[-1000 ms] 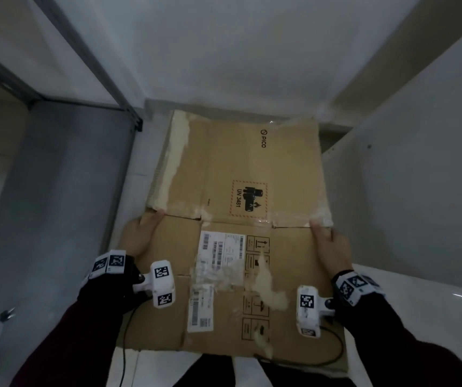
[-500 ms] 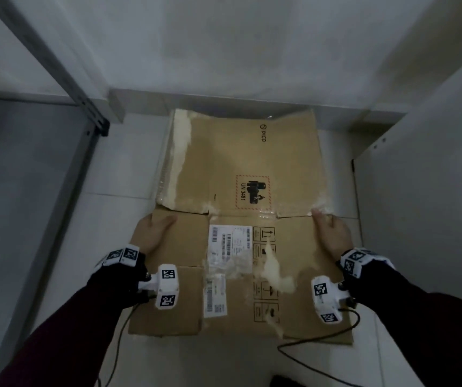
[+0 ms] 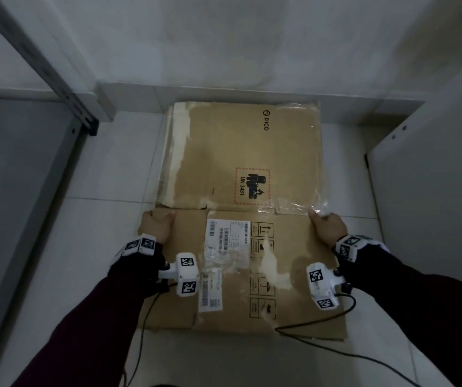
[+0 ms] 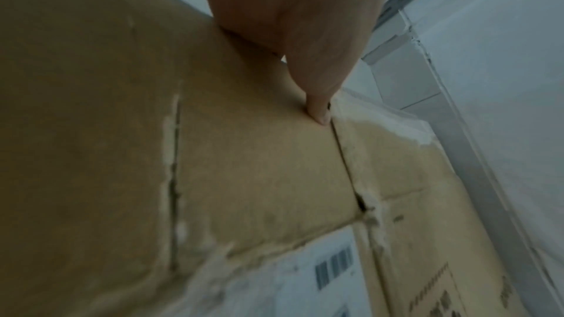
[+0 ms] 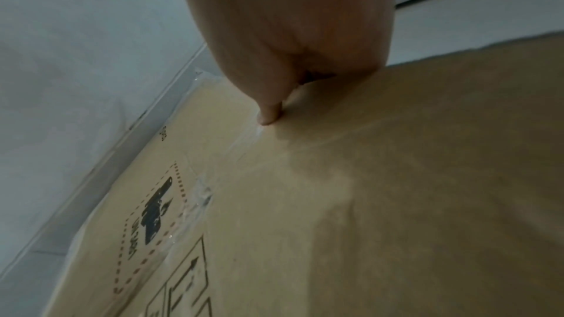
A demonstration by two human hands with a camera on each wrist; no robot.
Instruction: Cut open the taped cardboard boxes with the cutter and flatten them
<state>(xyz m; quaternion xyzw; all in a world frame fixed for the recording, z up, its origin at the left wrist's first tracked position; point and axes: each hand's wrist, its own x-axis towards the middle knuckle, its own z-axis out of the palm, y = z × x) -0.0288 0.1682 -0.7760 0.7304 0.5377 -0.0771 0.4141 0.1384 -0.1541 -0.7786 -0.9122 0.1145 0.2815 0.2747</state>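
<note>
A flattened brown cardboard box (image 3: pixel 241 152) lies on the white tiled floor, with a shipping label (image 3: pixel 228 236) and a UN 3481 mark (image 3: pixel 252 187) facing up. My left hand (image 3: pixel 158 223) grips its left edge at the middle fold, and the thumb (image 4: pixel 317 105) lies on top of the cardboard (image 4: pixel 244 165). My right hand (image 3: pixel 327 226) grips the right edge at the same fold, beside loose clear tape (image 3: pixel 319 205). Its thumb (image 5: pixel 270 112) presses on the cardboard (image 5: pixel 396 177). The fingers under the edges are hidden. No cutter is in view.
A grey metal shelf upright (image 3: pixel 56 79) and a grey panel (image 3: pixel 14 191) stand to the left. A white cabinet side (image 3: pixel 433 191) closes the right. The wall's skirting (image 3: pixel 252 93) runs just beyond the box. A black cable (image 3: pixel 322 322) trails over the near corner.
The box has gone down from a tilted hold near my body to lie flat on the floor. Both hands keep their hold on its side edges.
</note>
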